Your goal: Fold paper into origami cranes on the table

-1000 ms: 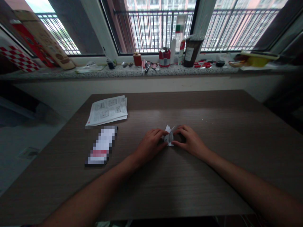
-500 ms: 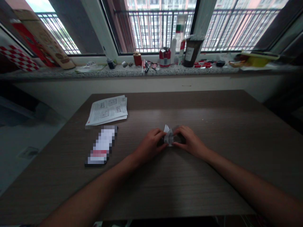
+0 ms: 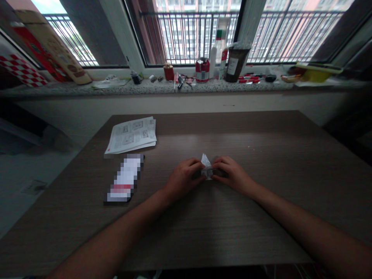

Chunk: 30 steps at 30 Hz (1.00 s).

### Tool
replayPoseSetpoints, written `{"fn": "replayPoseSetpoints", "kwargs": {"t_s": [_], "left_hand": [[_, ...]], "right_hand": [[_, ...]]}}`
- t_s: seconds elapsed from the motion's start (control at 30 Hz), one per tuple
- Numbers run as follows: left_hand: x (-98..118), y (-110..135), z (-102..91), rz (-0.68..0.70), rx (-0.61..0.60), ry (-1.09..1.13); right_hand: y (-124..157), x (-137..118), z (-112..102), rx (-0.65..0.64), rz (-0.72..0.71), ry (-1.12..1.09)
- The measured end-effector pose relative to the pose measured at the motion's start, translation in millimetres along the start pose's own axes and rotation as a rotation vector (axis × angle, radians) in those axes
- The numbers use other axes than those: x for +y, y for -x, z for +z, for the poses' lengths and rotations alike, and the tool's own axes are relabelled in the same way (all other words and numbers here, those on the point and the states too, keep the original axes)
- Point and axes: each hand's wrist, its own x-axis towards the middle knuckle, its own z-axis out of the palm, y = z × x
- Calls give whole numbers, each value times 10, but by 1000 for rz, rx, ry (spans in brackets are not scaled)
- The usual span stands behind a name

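A small piece of folded white paper (image 3: 206, 164) stands on the brown table, its pointed tip facing the window. My left hand (image 3: 186, 175) grips the paper's left side, thumb and fingers closed at its edge. From the other side my right hand (image 3: 231, 173) pinches the right edge, thumb nearer to me and fingers curled above. The fingertips hide parts of the folds. To the left of my hands lies a phone (image 3: 124, 180) with a blurred-out screen.
Printed sheets (image 3: 132, 135) lie at the table's far left. On the stone windowsill (image 3: 157, 90) stand a red can (image 3: 202, 70), a dark cup (image 3: 236, 64), bottles (image 3: 220, 54) and small tools. Cardboard boxes (image 3: 52, 46) lean at the left. The brown table (image 3: 276, 155) reaches under both arms.
The paper's upright middle flap now sits lower, and the pointed tip behind it shows more fully. The right hand's fingers have shifted slightly; both hands stay at the paper.
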Motion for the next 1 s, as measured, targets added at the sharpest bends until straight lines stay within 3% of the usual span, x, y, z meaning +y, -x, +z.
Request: {"fn": "replayPoseSetpoints", "kwargs": {"t_s": [0.23,0.73,1.0], "left_hand": [[-56,14,-10,22,22,19],[-9,16,20,92,-7,-204],[14,-4,25,115,-39,-295]], "right_hand": [[2,-44,-16,-35,0,-2],[18,-70,26,-26,-17,93],[-2,-133,36,-63,-69,277]]}}
